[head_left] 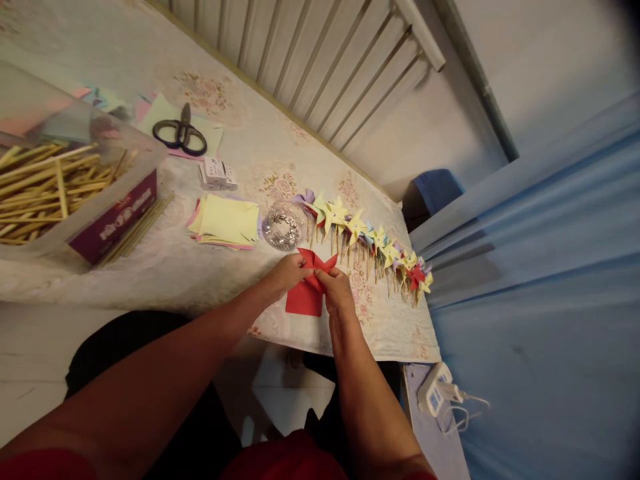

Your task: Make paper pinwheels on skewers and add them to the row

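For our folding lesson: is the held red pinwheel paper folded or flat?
Folded: the red pinwheel paper shows bent, raised points between left hand and right hand.

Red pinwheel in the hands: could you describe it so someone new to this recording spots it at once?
On the flowered tablecloth, find the left hand and right hand near the front edge. Pinched between them, over flat red paper, is the red pinwheel. Unlike the row of pinwheels on sticks, it is held, with no stick visible.

Red pinwheel (311,260) of matt paper.
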Available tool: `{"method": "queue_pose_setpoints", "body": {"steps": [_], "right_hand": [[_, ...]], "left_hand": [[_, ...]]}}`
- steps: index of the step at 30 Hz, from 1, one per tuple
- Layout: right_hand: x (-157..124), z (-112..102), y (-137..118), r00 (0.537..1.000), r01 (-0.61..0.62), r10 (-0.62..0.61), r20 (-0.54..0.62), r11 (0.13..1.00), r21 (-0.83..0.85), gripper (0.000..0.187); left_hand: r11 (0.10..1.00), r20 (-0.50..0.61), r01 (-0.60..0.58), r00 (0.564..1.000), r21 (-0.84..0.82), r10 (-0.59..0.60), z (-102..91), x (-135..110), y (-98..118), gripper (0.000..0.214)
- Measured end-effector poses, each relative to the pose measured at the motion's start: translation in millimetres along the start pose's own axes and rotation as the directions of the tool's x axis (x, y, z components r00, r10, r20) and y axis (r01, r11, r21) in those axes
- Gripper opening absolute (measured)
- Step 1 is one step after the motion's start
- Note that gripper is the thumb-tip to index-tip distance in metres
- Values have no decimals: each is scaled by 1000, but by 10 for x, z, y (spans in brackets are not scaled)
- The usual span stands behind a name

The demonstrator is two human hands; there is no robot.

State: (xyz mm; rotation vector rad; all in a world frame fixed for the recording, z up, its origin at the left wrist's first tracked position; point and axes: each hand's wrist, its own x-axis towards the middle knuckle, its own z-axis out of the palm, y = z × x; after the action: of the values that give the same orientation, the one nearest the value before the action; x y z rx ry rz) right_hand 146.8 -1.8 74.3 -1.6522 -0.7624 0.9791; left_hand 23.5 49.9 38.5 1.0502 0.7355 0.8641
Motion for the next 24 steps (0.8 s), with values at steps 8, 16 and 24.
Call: {"method": "queue_pose_setpoints", "body": {"steps": [8, 16, 24], "right_hand": [[-117, -8, -106, 993, 8, -8, 122, 1000, 0, 23], [-77, -533, 43, 992, 127, -127, 12, 971, -204, 24], [-72, -963, 737, 821, 365, -570, -32, 567, -738, 22]], "left_hand": [[985, 59, 95, 994, -141, -87, -27, -12, 67, 22], [969, 0, 90, 996, -230, -93, -197, -189, 156, 26], [916, -120, 69, 985, -395, -126, -409, -416, 107, 31]]}}
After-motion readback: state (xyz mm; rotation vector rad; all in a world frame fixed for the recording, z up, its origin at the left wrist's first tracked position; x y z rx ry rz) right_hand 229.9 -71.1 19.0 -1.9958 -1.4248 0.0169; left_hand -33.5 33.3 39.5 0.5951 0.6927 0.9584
